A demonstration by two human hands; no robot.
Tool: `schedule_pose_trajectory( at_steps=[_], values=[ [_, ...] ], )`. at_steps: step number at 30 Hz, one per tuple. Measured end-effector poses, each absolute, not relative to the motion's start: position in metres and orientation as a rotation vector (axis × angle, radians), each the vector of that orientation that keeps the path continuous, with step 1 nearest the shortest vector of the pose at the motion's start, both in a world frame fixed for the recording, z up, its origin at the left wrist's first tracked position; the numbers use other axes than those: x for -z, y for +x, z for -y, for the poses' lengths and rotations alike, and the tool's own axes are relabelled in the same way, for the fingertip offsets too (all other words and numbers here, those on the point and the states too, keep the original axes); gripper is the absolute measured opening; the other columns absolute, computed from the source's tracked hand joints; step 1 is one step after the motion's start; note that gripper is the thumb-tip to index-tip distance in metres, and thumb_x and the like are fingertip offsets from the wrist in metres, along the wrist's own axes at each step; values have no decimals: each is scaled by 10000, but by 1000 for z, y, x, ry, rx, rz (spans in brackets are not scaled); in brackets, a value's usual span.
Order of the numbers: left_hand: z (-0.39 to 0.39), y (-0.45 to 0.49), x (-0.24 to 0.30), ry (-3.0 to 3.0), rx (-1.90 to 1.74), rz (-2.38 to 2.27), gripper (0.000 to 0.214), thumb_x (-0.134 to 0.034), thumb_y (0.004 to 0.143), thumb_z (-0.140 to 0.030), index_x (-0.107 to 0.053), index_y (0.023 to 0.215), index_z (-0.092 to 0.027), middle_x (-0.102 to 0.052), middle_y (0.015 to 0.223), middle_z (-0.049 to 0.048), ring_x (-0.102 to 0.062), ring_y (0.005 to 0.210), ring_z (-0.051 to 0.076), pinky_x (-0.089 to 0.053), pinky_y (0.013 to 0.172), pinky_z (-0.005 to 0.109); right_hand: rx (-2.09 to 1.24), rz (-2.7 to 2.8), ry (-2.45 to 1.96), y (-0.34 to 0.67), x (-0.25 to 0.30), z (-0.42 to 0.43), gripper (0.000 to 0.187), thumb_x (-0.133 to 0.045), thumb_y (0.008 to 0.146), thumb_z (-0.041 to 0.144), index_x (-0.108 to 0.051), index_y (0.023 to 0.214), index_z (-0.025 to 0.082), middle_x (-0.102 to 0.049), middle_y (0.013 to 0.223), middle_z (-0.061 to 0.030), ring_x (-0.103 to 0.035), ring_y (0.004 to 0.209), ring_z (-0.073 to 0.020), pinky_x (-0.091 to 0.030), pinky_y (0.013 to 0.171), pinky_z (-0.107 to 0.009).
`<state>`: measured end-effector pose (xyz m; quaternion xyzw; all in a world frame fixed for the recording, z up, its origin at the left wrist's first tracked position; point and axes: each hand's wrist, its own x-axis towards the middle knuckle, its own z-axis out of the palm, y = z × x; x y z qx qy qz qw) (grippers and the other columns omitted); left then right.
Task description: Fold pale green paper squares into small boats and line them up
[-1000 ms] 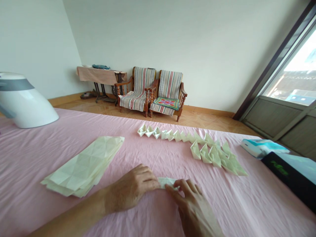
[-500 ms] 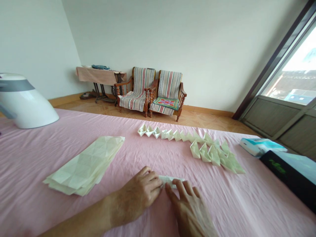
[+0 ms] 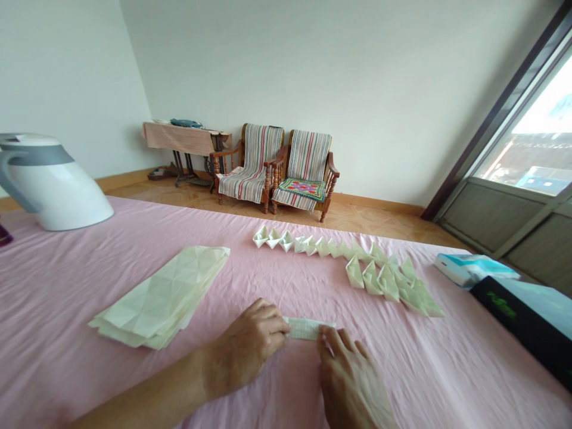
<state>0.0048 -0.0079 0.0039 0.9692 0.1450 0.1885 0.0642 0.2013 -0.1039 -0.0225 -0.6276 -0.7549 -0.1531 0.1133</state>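
Observation:
A narrow, pale green folded paper strip (image 3: 304, 329) lies crosswise on the pink cloth in front of me. My left hand (image 3: 254, 339) is closed on its left end, the fingers curled together. At the opposite end, the thumb and fingers of my right hand (image 3: 351, 369) press the paper, covering that tip. Between both hands the middle of the strip is exposed. Left of them rests a stack of creased paper sheets (image 3: 163, 298). Beyond the right hand stand folded paper boats (image 3: 388, 283), several of them in a row and a cluster.
A white and grey jug (image 3: 78, 190) stands at the table's left. On the right are a blue and white packet (image 3: 476, 268) and a black box (image 3: 504, 310). Past the pink-covered table (image 3: 286, 274) stand two wooden armchairs (image 3: 304, 190) and a cloth-draped side table (image 3: 176, 137).
My right hand has slid right along the strip to its end, so more of the paper shows between my hands. The view has shifted slightly left.

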Motion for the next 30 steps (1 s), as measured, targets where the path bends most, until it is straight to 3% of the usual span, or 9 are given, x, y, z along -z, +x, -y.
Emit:
schedule_pose_trajectory(
  at_steps=[4, 8, 13, 16, 19, 22, 25, 30],
  values=[
    [7, 4, -2, 2882, -589, -427, 155, -508, 933, -81, -623, 856, -153, -679, 946, 26, -553, 855, 187, -359, 807, 346, 331, 2060, -1799, 202, 29, 100, 334, -441, 748, -2, -630, 924, 209, -637, 916, -59, -557, 785, -232, -386, 676, -361],
    [7, 3, 1, 2903, -581, -419, 153, -490, 957, -110, -631, 914, -152, -665, 956, 39, -551, 873, 194, -361, 815, 353, 414, 2015, -1694, 195, 28, 97, 434, -487, 750, 41, -602, 1104, 262, -631, 1058, -55, -562, 895, -252, -381, 719, -370],
    [6, 2, 2, 2928, -546, -427, 166, -469, 961, -109, -627, 928, -148, -646, 916, 52, -546, 867, 202, -371, 810, 356, 502, 2033, -1681, 188, 31, 97, 433, -547, 766, 95, -608, 1137, 309, -641, 1134, -51, -574, 989, -266, -397, 787, -386],
    [7, 1, 1, 2923, -531, -434, 165, -469, 951, -96, -625, 948, -149, -642, 930, 56, -543, 873, 205, -375, 816, 354, 610, 1987, -1658, 186, 37, 97, 374, -542, 815, 177, -616, 1141, 345, -590, 1283, -54, -515, 1165, -299, -362, 897, -460],
    [7, 1, 1, 2920, -534, -444, 165, -469, 947, -95, -623, 949, -152, -643, 929, 54, -540, 862, 205, -376, 813, 352, 737, 1928, -1645, 186, 39, 97, 299, -538, 828, 271, -644, 1106, 298, -509, 1392, -91, -392, 1305, -340, -268, 988, -544],
    [8, 1, 1, 2916, -530, -460, 169, -466, 946, -100, -620, 983, -157, -641, 910, 51, -537, 846, 202, -379, 806, 348, 814, 2056, -1605, 189, 38, 97, 331, -567, 810, 295, -632, 1134, 295, -498, 1409, -81, -391, 1317, -329, -224, 1015, -531],
    [9, 1, 0, 2921, -531, -455, 177, -464, 940, -104, -623, 994, -160, -636, 882, 53, -538, 838, 202, -385, 804, 345, 807, 2198, -1541, 193, 37, 98, 405, -583, 810, 302, -587, 1214, 327, -516, 1398, -39, -451, 1286, -292, -248, 1008, -476],
    [8, 1, -2, 2936, -552, -416, 188, -458, 926, -90, -631, 946, -162, -641, 883, 61, -541, 835, 207, -383, 799, 353, 728, 2262, -1553, 199, 39, 99, 391, -565, 844, 337, -587, 1226, 254, -554, 1358, -23, -489, 1260, -279, -326, 974, -473]
  ],
)
